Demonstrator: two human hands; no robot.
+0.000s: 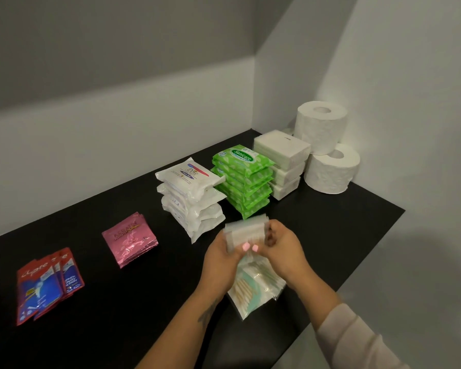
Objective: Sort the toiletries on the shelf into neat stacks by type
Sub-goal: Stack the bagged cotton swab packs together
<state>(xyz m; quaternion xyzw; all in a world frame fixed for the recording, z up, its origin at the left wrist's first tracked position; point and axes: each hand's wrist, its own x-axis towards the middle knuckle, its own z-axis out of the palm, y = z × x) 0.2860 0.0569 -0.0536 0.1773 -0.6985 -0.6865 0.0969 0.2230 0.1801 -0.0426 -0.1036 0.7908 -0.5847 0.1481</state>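
Observation:
Both hands hold a small bundle of clear cotton-swab packets (246, 231) above the black shelf (149, 302). My left hand (222, 258) grips its left side and my right hand (284, 253) grips its right side, thumbs in front. The bundle is blurred. Under the hands lies a loose pile of cotton-swab packets (253, 286). Behind stand stacks of white Dove wipes (190, 197), green Sanicare wipes (242, 179) and white tissue packs (284, 162). Toilet rolls (328, 147) are piled in the back right corner.
Pink sachets (129, 238) lie stacked at mid-left. Red and blue toothpaste sachets (47, 284) lie fanned at the far left. A grey wall runs behind the shelf and another closes its right end. The shelf's front edge runs diagonally at the lower right.

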